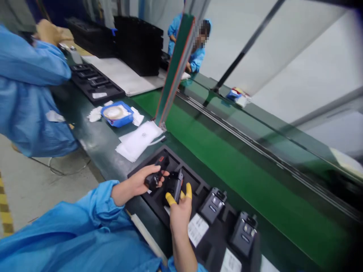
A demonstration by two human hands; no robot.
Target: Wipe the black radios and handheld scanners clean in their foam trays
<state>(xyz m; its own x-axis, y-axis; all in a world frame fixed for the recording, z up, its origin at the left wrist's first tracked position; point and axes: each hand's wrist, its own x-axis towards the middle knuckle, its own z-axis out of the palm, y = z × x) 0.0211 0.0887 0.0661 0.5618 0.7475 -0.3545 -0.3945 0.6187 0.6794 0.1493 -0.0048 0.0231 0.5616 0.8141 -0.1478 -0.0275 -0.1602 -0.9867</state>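
My left hand [141, 181] is closed around a small black device with a red mark [157, 172], held just above a black compartment tray [147, 200]. My right hand [180, 209], with yellow finger cots on thumb and forefinger, pinches a second black device [174, 186] upright over the same tray. Both hands sit close together, the two devices nearly touching. Further right in the tray lie two grey-and-black devices [213, 204] [244, 232] with white labels [197, 229] beside them.
A green conveyor belt [241, 170] runs along the right. White sheets [138, 140] and a blue dish [117, 114] lie ahead on the bench. A co-worker's blue sleeve [25, 87] fills the left, by another black tray [95, 85]. Stacked black trays [138, 43] stand behind. Another person works far back.
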